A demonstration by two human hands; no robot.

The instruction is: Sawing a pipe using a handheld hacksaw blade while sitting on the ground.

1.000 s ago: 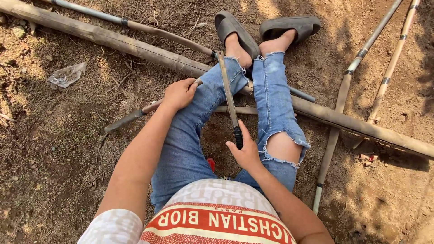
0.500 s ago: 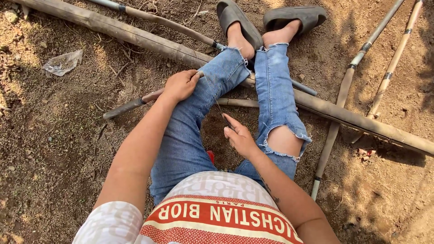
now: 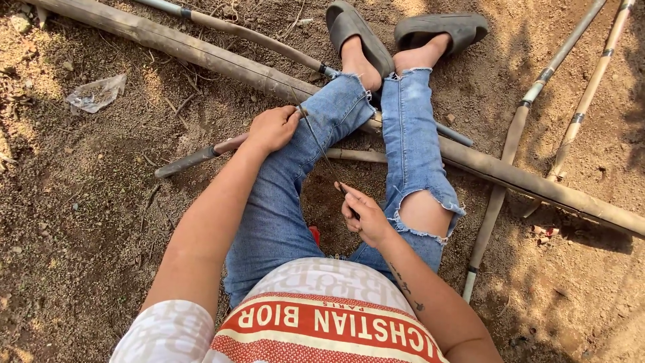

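I sit on bare dirt with both legs stretched out, in blue jeans [image 3: 282, 202] and dark sandals [image 3: 440, 28]. My left hand [image 3: 272, 128] rests on my left knee and is closed on a short thin stick [image 3: 195, 156] that runs under my legs. My right hand [image 3: 363, 215] sits between my thighs and grips the handle of a long knife [image 3: 319, 151]. The knife's blade shows edge-on as a thin line, and its tip reaches up to my left hand.
A thick bamboo pole [image 3: 188, 48] lies across the ground under my calves, from top left to far right. A thinner pole [image 3: 255, 39] lies behind it. Two slim canes [image 3: 517, 128] [image 3: 591, 87] lie at the right. A crumpled clear wrapper [image 3: 97, 93] lies at the left.
The knife has swung from upright, with its flat side showing, to edge-on, with the tip now at my left hand. My left hand has closed more tightly on the stick at my knee.
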